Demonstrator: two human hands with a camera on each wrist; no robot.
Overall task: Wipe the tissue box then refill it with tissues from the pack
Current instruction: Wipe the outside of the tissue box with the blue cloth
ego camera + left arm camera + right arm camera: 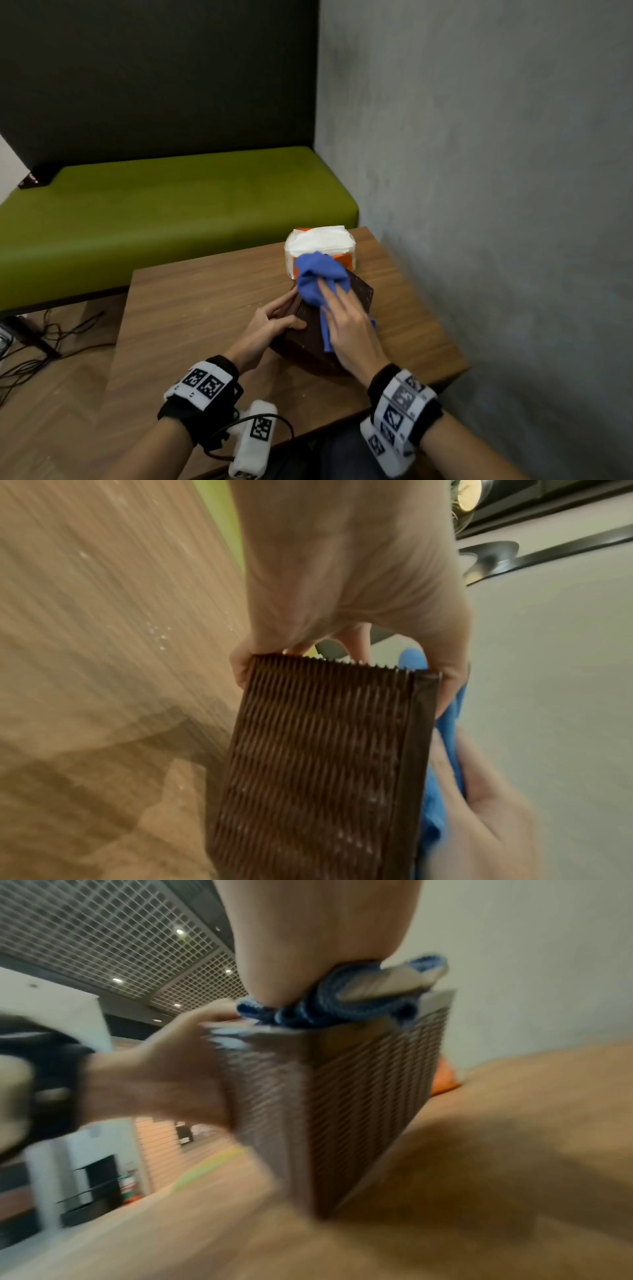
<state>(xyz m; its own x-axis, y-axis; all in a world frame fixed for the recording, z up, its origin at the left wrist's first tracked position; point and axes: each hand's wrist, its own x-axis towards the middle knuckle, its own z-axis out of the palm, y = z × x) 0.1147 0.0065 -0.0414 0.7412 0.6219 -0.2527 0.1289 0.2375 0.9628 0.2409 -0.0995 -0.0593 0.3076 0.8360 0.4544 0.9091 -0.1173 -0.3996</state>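
Note:
A dark brown ribbed tissue box (pixel 360 292) sits tilted on the wooden table (pixel 205 308). My left hand (pixel 274 320) grips its left side, thumb on top and fingers curled round the edge. My right hand (pixel 342 315) lies on top with straight fingers, pressing a blue cloth (pixel 315 274) against the box's upper face. The tissue pack (pixel 320 240), white with orange wrapping, stands just behind the box. In the left wrist view my left hand (pixel 342 574) grasps the end of the box (pixel 315 764), with the cloth (pixel 445 723) beside it. In the right wrist view the cloth (pixel 325 1010) is bunched on the box (pixel 342 1096).
A grey wall (pixel 496 205) runs close along the table's right edge. A green bench (pixel 154 212) stands behind the table. Cables (pixel 41 342) lie on the floor at the left. Small crumbs dot the table (pixel 85 615) left of the box.

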